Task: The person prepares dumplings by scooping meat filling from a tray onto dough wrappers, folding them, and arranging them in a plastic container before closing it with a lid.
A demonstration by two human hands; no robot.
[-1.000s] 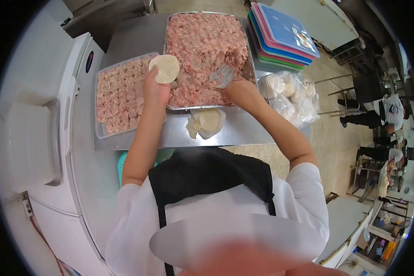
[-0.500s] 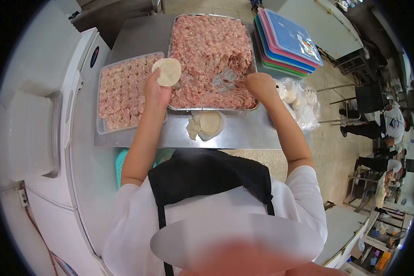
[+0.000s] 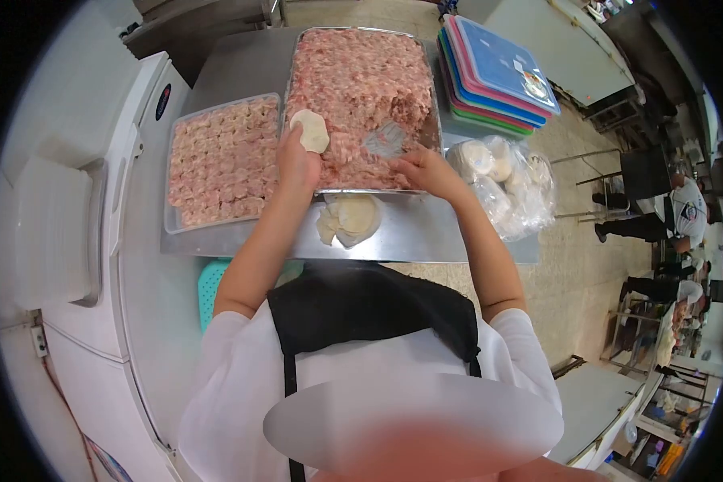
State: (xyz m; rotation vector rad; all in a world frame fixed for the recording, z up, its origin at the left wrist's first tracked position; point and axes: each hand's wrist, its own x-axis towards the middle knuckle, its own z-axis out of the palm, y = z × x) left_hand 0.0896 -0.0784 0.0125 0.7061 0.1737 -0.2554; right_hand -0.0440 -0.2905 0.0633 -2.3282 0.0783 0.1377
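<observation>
My left hand is closed on the edge of a round, pale dough wrapper, held over the left side of a metal pan. Pinkish ground meat fills most of that pan, with a scraped patch of bare bottom at the lower right. Over the pan's lower right part, my right hand has its fingers pinched together close to the meat; what they hold is hidden. Below the pan, a small stack of wrappers lies on the metal table. To the left sits a plastic tray with rows of filled dumplings.
Several coloured plastic lids or trays are stacked at the back right. A clear bag of round wrappers rests at the table's right edge. A white freezer stands at left. Other people are farther off at right.
My left hand has moved right with the wrapper, from beside the dumpling tray to over the meat pan. My right hand has come left and nearer, from the pan's right edge.
</observation>
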